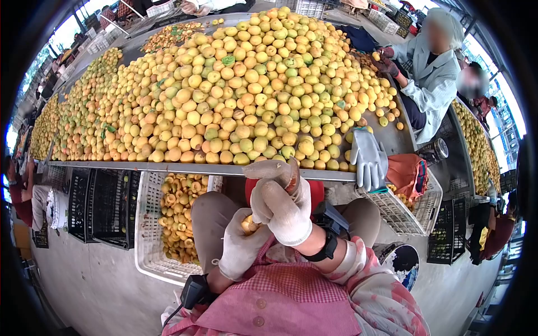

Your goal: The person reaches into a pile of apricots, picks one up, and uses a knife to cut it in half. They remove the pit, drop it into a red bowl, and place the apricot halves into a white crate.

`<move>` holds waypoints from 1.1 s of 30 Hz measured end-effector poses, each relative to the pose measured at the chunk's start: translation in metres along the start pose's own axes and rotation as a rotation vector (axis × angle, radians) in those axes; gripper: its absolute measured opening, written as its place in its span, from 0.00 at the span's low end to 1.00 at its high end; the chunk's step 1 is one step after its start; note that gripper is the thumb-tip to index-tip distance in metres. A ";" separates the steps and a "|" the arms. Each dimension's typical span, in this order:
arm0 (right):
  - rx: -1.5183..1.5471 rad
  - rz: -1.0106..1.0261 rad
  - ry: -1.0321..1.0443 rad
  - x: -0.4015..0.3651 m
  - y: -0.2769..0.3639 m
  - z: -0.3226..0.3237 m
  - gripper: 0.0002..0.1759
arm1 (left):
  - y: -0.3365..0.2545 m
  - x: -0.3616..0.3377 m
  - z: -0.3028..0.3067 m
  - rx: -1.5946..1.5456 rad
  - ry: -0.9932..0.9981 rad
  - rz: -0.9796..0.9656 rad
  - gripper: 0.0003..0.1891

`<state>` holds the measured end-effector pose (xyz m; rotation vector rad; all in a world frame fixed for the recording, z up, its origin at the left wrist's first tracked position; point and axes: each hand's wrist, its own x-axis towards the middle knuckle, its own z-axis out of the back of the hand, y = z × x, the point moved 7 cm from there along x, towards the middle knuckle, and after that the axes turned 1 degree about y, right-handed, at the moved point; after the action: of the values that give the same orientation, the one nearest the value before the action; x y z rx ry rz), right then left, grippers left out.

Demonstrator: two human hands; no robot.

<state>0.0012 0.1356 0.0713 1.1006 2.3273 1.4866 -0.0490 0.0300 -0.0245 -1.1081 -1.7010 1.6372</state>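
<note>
Both my hands wear stained whitish gloves and meet above my lap, just before the table edge. My left hand (pixel 240 247) is closed around a yellow-orange apricot (pixel 249 225), which shows only in part between the fingers. Above and to the right of it, my right hand (pixel 284 208) has its fingers bent together, with the tips browned. Whether the brown shape at those fingertips is a held item or a soiled glove tip, I cannot make out. Beyond my hands, a large heap of whole apricots (pixel 241 95) covers much of the metal table (pixel 129 165).
A white crate (pixel 147 224) of split apricots stands at my left. At the right, a grey glove (pixel 368 159) hangs over the table edge above another white crate (pixel 414 223). Black crates (pixel 109 207) stand farther left. A co-worker (pixel 434 73) sits at the right side.
</note>
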 end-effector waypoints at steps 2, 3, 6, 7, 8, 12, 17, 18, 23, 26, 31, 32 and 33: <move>-0.007 -0.114 -0.048 -0.002 0.002 0.006 0.14 | 0.002 0.001 -0.011 0.052 0.034 -0.007 0.13; -0.005 -0.108 -0.059 -0.004 0.002 0.011 0.14 | 0.001 0.002 -0.015 0.058 0.045 -0.004 0.13; -0.020 -0.167 -0.199 -0.011 0.000 0.031 0.06 | 0.002 0.006 -0.028 0.120 0.088 0.019 0.14; -0.017 -0.162 -0.206 -0.011 0.003 0.033 0.06 | 0.004 0.006 -0.031 0.116 0.091 0.004 0.15; -0.118 -0.206 -0.207 -0.012 0.004 0.035 0.04 | 0.006 0.007 -0.034 0.112 0.094 -0.010 0.15; -0.263 -0.216 -0.140 -0.013 0.009 0.044 0.03 | 0.008 0.009 -0.046 0.154 0.151 -0.020 0.17; -0.211 -0.166 0.166 -0.016 0.016 0.043 0.04 | -0.007 0.010 -0.064 0.433 0.389 -0.148 0.22; -0.172 -0.179 0.158 -0.017 0.015 0.042 0.03 | -0.002 0.013 -0.063 0.435 0.393 -0.145 0.22; -0.171 -0.198 0.262 -0.017 0.019 0.049 0.03 | 0.009 0.014 -0.075 0.369 0.562 -0.084 0.23; -0.165 -0.267 0.323 -0.019 0.022 0.052 0.03 | 0.029 0.011 -0.073 0.369 0.681 -0.057 0.28; -0.099 -0.230 0.390 -0.022 0.020 0.049 0.05 | 0.034 0.011 -0.064 0.590 0.650 -0.217 0.28; -0.117 -0.286 0.414 -0.023 0.017 0.049 0.05 | 0.034 0.011 -0.063 0.645 0.643 -0.263 0.28; -0.137 -0.338 0.436 -0.025 0.015 0.050 0.05 | 0.032 0.011 -0.063 0.702 0.637 -0.313 0.28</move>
<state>0.0508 0.1584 0.0537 0.3439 2.4637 1.8485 0.0039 0.0711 -0.0499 -0.8206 -0.7484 1.3135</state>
